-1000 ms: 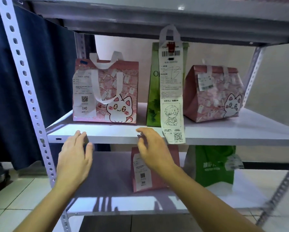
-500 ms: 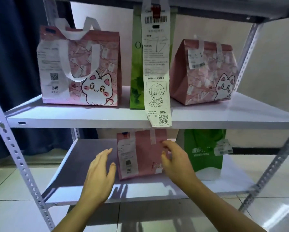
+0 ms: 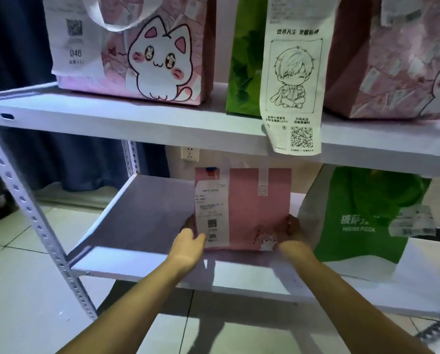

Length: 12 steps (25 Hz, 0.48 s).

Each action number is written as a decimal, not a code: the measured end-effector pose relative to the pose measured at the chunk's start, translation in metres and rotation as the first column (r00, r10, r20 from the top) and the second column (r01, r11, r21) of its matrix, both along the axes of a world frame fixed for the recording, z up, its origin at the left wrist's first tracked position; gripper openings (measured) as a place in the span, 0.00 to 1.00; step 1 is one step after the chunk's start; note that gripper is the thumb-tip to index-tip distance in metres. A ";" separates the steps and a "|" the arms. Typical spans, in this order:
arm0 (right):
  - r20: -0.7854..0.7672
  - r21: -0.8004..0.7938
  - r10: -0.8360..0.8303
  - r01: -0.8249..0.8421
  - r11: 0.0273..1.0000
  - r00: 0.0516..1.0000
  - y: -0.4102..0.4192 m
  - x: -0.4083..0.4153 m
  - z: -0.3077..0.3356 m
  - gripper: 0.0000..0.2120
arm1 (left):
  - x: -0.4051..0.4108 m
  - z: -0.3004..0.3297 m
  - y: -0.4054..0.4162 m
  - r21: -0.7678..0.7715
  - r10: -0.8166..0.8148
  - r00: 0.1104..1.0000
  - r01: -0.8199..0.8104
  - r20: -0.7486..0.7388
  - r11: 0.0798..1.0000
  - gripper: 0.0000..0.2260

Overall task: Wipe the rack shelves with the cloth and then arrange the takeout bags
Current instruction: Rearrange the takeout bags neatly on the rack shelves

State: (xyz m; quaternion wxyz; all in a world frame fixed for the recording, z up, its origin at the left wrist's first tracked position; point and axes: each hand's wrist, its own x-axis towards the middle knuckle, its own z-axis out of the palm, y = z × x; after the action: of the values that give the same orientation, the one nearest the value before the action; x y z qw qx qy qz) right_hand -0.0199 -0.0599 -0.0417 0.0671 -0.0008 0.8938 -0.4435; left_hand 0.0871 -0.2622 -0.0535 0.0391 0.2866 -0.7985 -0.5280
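A small pink takeout bag (image 3: 249,208) with a white receipt on its front stands upright on the lower shelf (image 3: 137,215) of the white metal rack. My left hand (image 3: 189,242) grips its lower left edge, thumb on the receipt. My right hand (image 3: 291,232) holds its lower right edge, fingers partly hidden behind the bag. A green and white bag (image 3: 361,218) stands just right of it. No cloth is in view.
The upper shelf (image 3: 127,118) carries a pink cat bag (image 3: 142,47), a green bag (image 3: 244,62) with a long hanging receipt (image 3: 294,80), and another pink cat bag (image 3: 392,62). A perforated rack post (image 3: 32,218) stands left. Dark curtain and tiled floor lie behind and below.
My view has dropped and closed in on the lower shelf. Both hands moved forward from open beside the small pink bag to holding its two lower edges.
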 end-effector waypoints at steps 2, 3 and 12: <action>-0.041 -0.052 -0.018 0.016 0.999 0.999 -0.012 -0.001 -0.008 0.09 | -0.002 -0.007 -0.005 0.042 0.046 0.998 -0.044 -0.041 0.998 0.09; -0.060 -0.096 -0.008 0.003 0.995 0.998 -0.017 0.000 -0.009 0.08 | 0.000 -0.010 -0.009 0.052 0.078 0.995 -0.075 -0.060 0.996 0.09; 0.021 -0.105 0.303 -0.299 0.948 0.953 -0.143 0.041 -0.019 0.18 | 0.068 -0.007 -0.112 -0.187 0.419 0.902 -0.432 -0.106 0.882 0.12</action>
State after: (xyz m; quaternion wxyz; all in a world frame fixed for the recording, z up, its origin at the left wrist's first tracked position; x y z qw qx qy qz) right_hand 0.0211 -0.2028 -0.0606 0.1503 -0.1324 0.8583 -0.4724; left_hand 0.1550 -0.3743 -0.0610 0.2084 0.4325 -0.7647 -0.4298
